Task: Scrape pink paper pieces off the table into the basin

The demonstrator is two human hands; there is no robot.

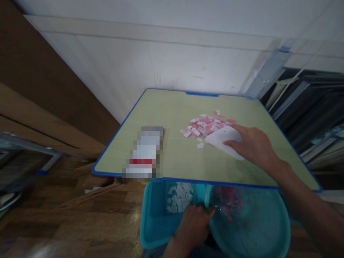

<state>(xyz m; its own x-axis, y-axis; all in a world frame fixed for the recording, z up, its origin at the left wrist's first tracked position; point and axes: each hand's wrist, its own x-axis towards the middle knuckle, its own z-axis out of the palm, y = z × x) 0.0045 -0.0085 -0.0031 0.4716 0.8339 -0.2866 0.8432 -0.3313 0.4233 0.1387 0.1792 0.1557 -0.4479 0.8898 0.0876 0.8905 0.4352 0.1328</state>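
Observation:
My right hand [249,143] is closed on a white, thin, flat scraper-like piece [221,138] with a small dark hole, pinched between thumb and fingers. Its edge meets the near right side of a loose pile of small pink and white paper pieces [202,125] on the table [172,157]. Below the table's front edge, my left hand [195,220] is closed at the rim of a round teal basin [283,222], where it stands beside a rectangular teal basin [146,218]. White pieces [180,197] lie in the rectangular basin and reddish-pink ones [229,200] in the round one.
A phone-shaped item [145,147], blurred out, lies on the table's left side. A clear plastic tube-like bottle [268,71] leans at the back right corner. Dark flat panels [317,96] are stacked at the right, and a white wall [172,61] stands behind.

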